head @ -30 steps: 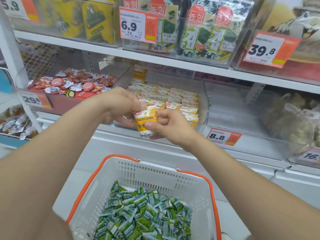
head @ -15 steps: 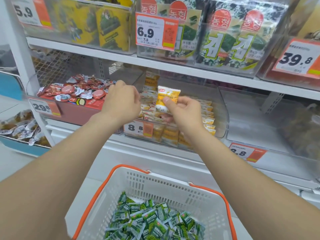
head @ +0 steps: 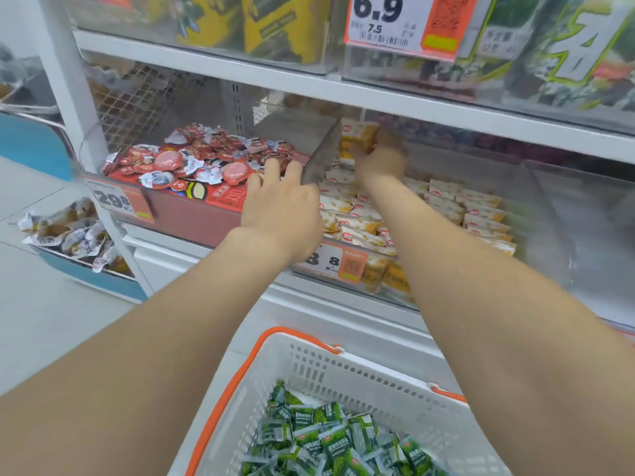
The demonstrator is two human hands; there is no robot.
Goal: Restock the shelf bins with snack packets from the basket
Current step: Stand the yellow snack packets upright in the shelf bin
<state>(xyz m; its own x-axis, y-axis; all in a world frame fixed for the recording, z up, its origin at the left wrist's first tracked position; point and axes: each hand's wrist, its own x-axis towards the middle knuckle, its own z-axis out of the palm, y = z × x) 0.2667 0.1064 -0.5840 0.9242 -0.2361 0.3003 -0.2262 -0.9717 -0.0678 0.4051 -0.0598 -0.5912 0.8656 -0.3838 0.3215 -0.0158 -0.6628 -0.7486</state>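
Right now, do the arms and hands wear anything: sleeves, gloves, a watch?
No. The left arm and right arm are bare as far as the frame shows, with no sleeve. The left hand and right hand have no gloves. No watch, bracelet or ring is visible; the right hand is blurred.

This is a shop: a snack aisle in a supermarket or convenience store. White metal shelving [head: 309,85] runs in tiers, each lined with clear plastic bins [head: 319,151] of loose goods. One holds round red foil-lidded snack cups [head: 206,159], and the next holds small yellow-and-white snack packets [head: 446,207]. Printed tags clip to the bin fronts: an orange-and-white price tag reading 6.9 [head: 402,25], with a barcode, and a second price tag reading 29.8 [head: 118,201]. A white plastic shopping basket with orange handles [head: 343,376] sits below, heaped with small green snack packets [head: 326,438]. The pale tiled floor [head: 34,304] runs past the shelf end.
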